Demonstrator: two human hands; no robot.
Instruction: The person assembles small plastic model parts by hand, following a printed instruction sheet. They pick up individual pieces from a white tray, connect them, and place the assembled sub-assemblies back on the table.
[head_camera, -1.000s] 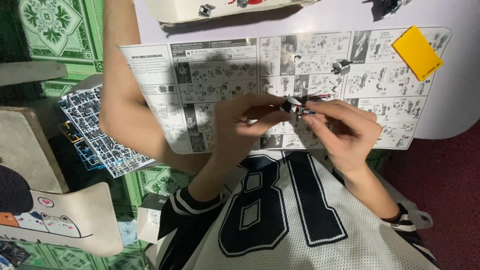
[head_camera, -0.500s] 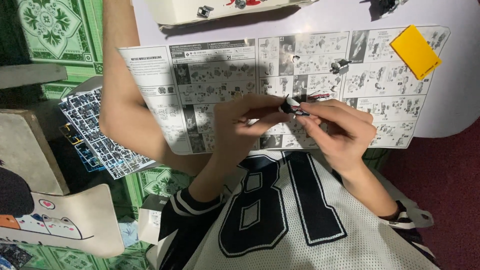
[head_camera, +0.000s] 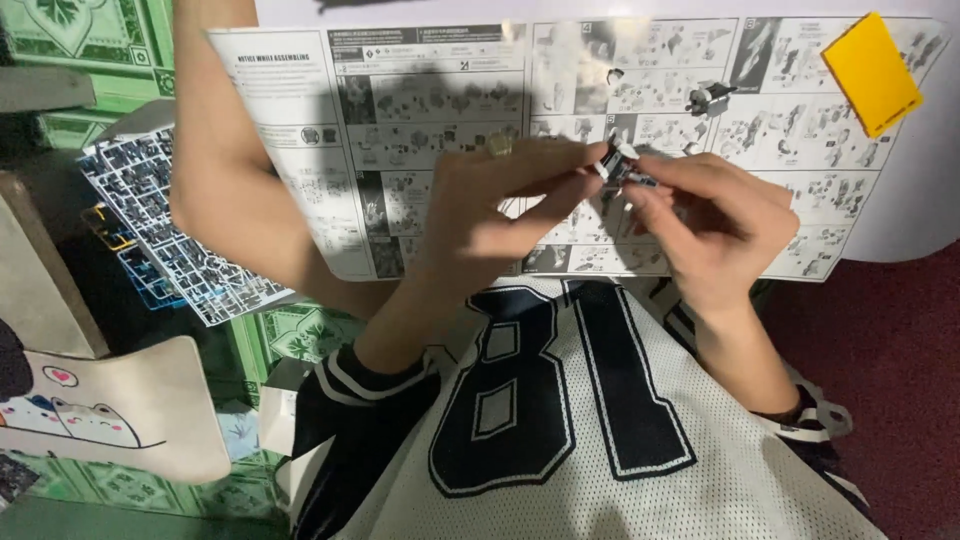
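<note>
Over printed instructions (head_camera: 440, 110), both hands pinch a small black-and-white plastic part (head_camera: 620, 165).

matt paper instruction sheet (head_camera: 440, 110); mesh cloth jersey (head_camera: 620, 450)

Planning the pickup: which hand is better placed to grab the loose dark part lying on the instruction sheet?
Right, probably. The right hand lies just below the loose dark part; the left hand is farther off. Both pinch the small assembly.
</note>
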